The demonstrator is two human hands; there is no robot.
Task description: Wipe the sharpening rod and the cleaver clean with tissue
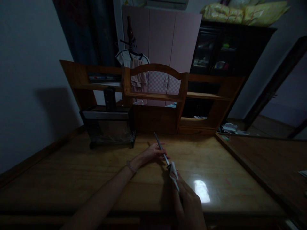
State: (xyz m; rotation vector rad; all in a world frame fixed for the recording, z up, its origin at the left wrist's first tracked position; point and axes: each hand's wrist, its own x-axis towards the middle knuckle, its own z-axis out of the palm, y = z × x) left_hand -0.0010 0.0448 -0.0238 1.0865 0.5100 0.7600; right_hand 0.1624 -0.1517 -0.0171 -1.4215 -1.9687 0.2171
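A long, thin, grey pointed blade-like thing (157, 140) slants over the desk, its tip pointing away from me. My left hand (157, 152) is closed around its middle, the fingers bent past its right side. At the near end, a small dark part (169, 166) meets a white, folded, cloth-like piece (173, 172). My right hand (188, 199) is closed on that white piece and the near end; most of its fingers are hidden. Dim light leaves the exact kind of the long thing unclear.
A wooden desk (107, 179) lies under my hands, with a shelf unit (155, 95) along its back. A black-framed box-like appliance (107, 127) stands at the back left. Beyond are a pink wardrobe (160, 38), hanging clothes (137, 68) and a black cabinet (230, 48).
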